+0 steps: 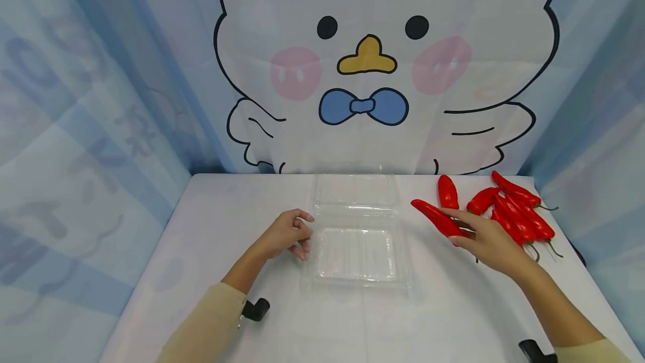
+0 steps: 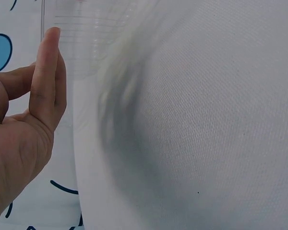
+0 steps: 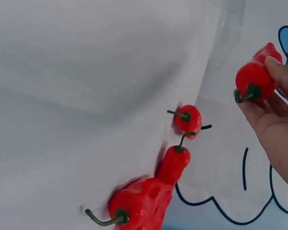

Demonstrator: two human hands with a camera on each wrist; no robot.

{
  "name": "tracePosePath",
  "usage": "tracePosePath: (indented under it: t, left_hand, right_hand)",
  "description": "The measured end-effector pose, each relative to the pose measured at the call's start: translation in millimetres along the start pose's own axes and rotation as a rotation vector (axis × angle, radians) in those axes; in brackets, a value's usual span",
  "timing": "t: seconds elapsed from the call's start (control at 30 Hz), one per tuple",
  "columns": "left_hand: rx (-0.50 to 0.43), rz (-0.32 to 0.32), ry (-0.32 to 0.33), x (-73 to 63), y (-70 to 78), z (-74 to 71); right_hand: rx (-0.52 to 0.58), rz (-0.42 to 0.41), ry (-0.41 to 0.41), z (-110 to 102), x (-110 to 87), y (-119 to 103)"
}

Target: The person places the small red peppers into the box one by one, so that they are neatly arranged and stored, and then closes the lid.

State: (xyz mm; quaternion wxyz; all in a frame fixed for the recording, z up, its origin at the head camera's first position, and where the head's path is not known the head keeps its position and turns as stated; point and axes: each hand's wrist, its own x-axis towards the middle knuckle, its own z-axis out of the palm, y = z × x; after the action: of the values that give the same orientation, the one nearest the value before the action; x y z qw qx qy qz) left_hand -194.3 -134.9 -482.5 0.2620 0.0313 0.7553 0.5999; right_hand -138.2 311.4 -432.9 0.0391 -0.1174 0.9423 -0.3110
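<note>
One red pepper (image 1: 430, 216) is grasped by the right grip (image 1: 486, 242), the bare hand of a person: the thumb is on the near side and the fingers are on the far side. The narrow tip of this pepper points toward ten o'clock, and its green stem (image 3: 249, 93) is visible from the right wrist, where the pepper is well apart from the desk (image 1: 201, 228).

Just beyond the fingers, at twelve o'clock from the right grip and a little to the left, a single pepper (image 1: 447, 192) lies on the desk. Near the same hand, at about two o'clock, lies a pile of several red peppers (image 1: 526, 220), with some green stems pointing to five o'clock.

At nine o'clock from the right grip stands a clear plastic box (image 1: 355, 254); its lid (image 1: 355, 189) is laid back on the twelve o'clock side. At the nine o'clock edge of the box is the left grip (image 1: 288, 235), released and with fingers loosely bent; whether it touches the edge, I cannot tell.

Farther out, at twelve o'clock behind the desk, hangs a pale curtain (image 1: 363, 147), printed with a yellow beak (image 1: 367, 60) and a blue bow tie (image 1: 363, 106).
</note>
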Motion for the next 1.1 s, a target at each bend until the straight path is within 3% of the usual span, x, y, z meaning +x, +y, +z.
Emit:
tracePosePath:
  t: [0.57, 1.1]
  left_hand:
    - [0.025, 0.008, 0.005, 1.1, -0.8, -0.7]
    - [0.024, -0.011, 0.010, 1.3, -0.1, 0.0]
  right_hand:
    - [0.035, -0.094, -0.073, 13.5, 28.8, -33.1]
    - [0.042, -0.156, -0.197, 33.4, 57.6, -58.6]
